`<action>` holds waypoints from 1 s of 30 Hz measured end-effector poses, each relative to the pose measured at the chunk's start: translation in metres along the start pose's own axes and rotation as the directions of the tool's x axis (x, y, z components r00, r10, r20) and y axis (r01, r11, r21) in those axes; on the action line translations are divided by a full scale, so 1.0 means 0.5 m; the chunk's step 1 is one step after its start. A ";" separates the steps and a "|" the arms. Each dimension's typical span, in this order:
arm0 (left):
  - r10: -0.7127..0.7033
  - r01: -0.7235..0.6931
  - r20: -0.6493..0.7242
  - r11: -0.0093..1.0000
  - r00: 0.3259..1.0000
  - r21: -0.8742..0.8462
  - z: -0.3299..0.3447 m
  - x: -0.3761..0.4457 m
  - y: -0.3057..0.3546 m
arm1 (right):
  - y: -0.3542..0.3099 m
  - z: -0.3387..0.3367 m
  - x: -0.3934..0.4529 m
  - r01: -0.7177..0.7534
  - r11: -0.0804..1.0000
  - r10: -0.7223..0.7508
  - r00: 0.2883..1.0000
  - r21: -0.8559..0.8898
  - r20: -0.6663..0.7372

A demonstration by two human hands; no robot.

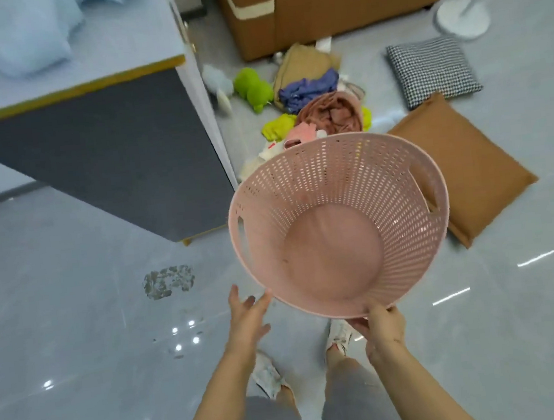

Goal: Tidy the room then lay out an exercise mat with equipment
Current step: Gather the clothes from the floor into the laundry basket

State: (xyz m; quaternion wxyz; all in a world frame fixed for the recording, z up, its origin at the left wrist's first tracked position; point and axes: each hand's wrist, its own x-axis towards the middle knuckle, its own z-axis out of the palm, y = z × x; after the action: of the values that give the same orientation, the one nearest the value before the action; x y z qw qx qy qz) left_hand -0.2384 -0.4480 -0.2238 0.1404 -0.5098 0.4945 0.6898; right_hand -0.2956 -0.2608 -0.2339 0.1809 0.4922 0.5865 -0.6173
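One pink basket (339, 227), seemingly empty, tilts before two cushions (463, 169); right hand (381, 323) grips its rim, left hand (247, 315) open beside it.

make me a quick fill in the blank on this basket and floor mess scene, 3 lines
1. The right hand grips the rim of the ____ basket.
2. The basket holds ____.
3. The brown cushion lies on the ____, beside the checked one.

Missing words: pink; nothing; floor

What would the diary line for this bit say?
stage: tidying | right hand: grips rim of empty pink basket | left hand: open beside rim | clothes and toys: on floor
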 end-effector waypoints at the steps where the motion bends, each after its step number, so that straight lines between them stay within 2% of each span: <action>1: -0.009 0.009 0.045 1.000 0.999 -0.004 0.033 -0.002 0.033 | -0.037 -0.008 0.001 0.005 0.999 -0.006 1.000 0.033 0.023; 4: 0.048 -0.048 0.120 0.999 0.992 -0.004 0.130 -0.011 0.116 | -0.135 -0.022 0.012 0.022 0.997 -0.027 0.997 0.072 0.069; 6: 0.120 -0.125 0.097 0.991 0.988 0.045 0.197 -0.023 0.169 | -0.201 -0.027 0.030 0.046 0.996 -0.052 0.995 0.071 0.088; 10: 0.207 -0.207 0.047 0.978 0.977 -0.002 0.309 -0.031 0.252 | -0.326 -0.035 0.062 0.118 0.991 -0.127 0.982 0.071 0.143; 15: 0.081 -0.076 0.041 0.991 0.996 -0.106 0.393 0.009 0.325 | -0.455 -0.022 0.107 0.194 0.980 -0.201 0.961 0.054 0.192; 19: 0.099 -0.093 0.026 0.980 0.995 -0.176 0.447 0.044 0.405 | -0.549 0.034 0.150 0.231 0.972 -0.234 0.945 0.038 0.227; 22: 0.136 -0.124 0.040 0.969 0.990 -0.214 0.490 0.098 0.509 | -0.642 0.111 0.194 0.261 0.964 -0.263 0.932 0.041 0.249; 25: 0.101 -0.090 0.040 0.972 0.994 -0.219 0.533 0.172 0.620 | -0.740 0.193 0.227 0.285 0.957 -0.288 0.921 0.052 0.261; 30: 0.043 -0.039 0.013 0.972 0.999 -0.231 0.615 0.285 0.782 | -0.905 0.287 0.302 0.254 0.967 -0.229 0.899 -0.019 0.372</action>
State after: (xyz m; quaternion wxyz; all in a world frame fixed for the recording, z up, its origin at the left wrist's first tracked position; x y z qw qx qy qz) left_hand -0.7477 -0.4226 -0.1356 0.0701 -0.5063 0.4200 0.7499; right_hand -0.7823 -0.2251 -0.1353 0.2255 0.2853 0.6192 -0.6960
